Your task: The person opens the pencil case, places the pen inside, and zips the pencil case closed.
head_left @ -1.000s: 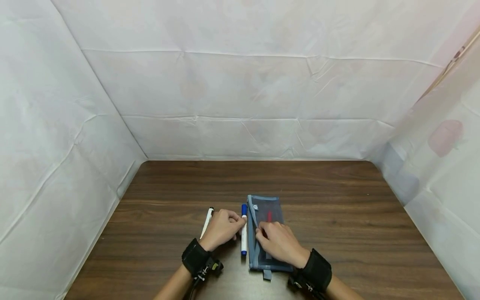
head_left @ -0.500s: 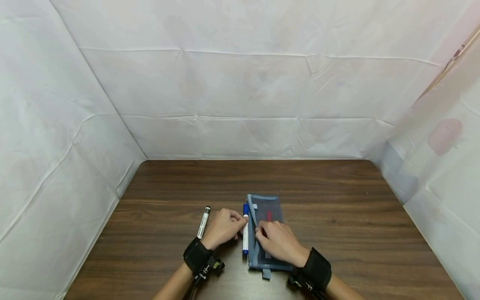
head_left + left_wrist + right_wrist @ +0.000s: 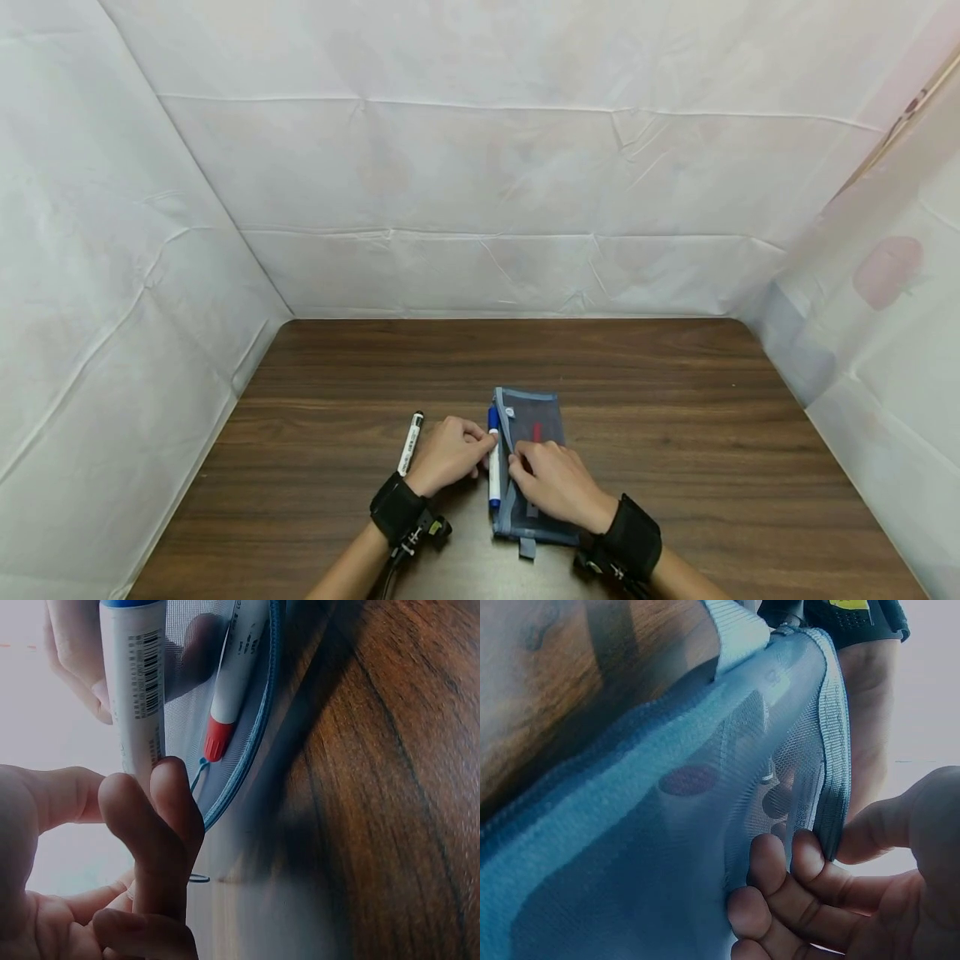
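Note:
My left hand (image 3: 447, 454) pinches a white marker with a blue cap (image 3: 493, 471) between thumb and fingers. That marker stands against the zipped left edge of a blue-grey mesh pouch (image 3: 532, 406). With thumb and fingertips my right hand (image 3: 551, 483) grips the pouch's zip edge, and the mouth gapes in the left wrist view. Inside the pouch lies a white marker with a red end (image 3: 236, 675), its red part showing through the mesh in the head view. To the left of my left hand lies a black-capped white marker (image 3: 411, 443), partly hidden by the wrist.
The wooden table (image 3: 660, 400) spreads around the pouch, with white cloth walls (image 3: 480, 183) at the back and sides. A fabric tab (image 3: 527, 548) sticks out from the pouch's near end. Both wrists wear black camera straps (image 3: 632, 536).
My left hand has brought the blue-capped marker slightly right, against the pouch's edge. The black-capped marker has rolled, so its label shows. The pouch's near end has shifted slightly left.

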`<state>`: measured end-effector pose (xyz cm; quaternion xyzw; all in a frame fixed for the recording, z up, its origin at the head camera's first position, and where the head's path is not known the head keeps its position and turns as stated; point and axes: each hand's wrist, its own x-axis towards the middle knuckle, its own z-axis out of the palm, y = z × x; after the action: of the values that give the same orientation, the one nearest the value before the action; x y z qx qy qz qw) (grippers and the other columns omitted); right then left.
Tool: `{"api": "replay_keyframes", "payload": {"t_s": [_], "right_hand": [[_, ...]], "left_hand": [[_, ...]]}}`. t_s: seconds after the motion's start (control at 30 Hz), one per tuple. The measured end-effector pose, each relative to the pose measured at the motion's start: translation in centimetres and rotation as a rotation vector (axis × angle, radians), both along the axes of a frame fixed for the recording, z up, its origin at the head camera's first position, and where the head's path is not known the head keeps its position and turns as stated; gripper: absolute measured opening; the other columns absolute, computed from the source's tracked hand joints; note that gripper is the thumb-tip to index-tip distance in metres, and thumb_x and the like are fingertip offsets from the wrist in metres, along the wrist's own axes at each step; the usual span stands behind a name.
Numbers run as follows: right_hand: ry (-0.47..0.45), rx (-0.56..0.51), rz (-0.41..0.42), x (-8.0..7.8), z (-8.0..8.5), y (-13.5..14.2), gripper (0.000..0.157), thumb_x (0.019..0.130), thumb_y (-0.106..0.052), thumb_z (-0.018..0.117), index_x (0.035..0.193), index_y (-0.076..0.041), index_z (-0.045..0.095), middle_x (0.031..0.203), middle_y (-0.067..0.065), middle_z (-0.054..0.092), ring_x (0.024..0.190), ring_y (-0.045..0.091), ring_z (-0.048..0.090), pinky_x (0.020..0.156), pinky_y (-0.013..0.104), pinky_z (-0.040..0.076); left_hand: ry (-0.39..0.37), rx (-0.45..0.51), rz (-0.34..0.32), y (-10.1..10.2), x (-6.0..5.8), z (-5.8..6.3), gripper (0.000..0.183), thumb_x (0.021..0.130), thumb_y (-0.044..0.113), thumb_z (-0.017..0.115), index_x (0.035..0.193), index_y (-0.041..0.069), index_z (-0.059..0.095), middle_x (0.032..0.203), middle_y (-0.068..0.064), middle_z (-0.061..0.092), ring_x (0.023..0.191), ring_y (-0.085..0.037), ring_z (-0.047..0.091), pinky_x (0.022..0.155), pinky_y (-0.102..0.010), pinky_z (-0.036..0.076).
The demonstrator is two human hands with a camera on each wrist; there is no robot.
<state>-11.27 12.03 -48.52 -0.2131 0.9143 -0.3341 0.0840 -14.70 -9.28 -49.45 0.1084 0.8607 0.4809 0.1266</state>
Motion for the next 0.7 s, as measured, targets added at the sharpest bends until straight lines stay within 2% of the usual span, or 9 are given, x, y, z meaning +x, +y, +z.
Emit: {"api": "replay_keyframes", "payload": {"t_s": [0.4,0.7], "right_hand": [[-0.028,-0.021,0.013,0.09,0.08,0.09,0.033,0.111,-0.018,0.054,0.078,-0.017,0.056,0.059,-0.009,0.037,0.048,0.004,0.032,0.050,0.024,0.024],[-0.014,-0.010,0.013,0.12,0.17,0.15,0.033,0.111,-0.018,0.053,0.078,-0.017,0.055,0.060,-0.008,0.036,0.049,0.005,0.031,0.051,0.024,0.024]], "left_hand": [[-0.020,0.021,-0.027,0.08,0.03,-0.34,0.028,0.106,0.030,0.064,0.093,0.014,0.082,0.068,-0.002,0.074,0.052,-0.014,0.063,0.049,-0.026,0.043],[-0.033,0.007,-0.028,0.35,0.12,-0.36,0.024,0.104,0.028,0.067,0.092,0.014,0.082,0.068,-0.001,0.073,0.052,-0.015,0.064,0.048,-0.025,0.042]]}}
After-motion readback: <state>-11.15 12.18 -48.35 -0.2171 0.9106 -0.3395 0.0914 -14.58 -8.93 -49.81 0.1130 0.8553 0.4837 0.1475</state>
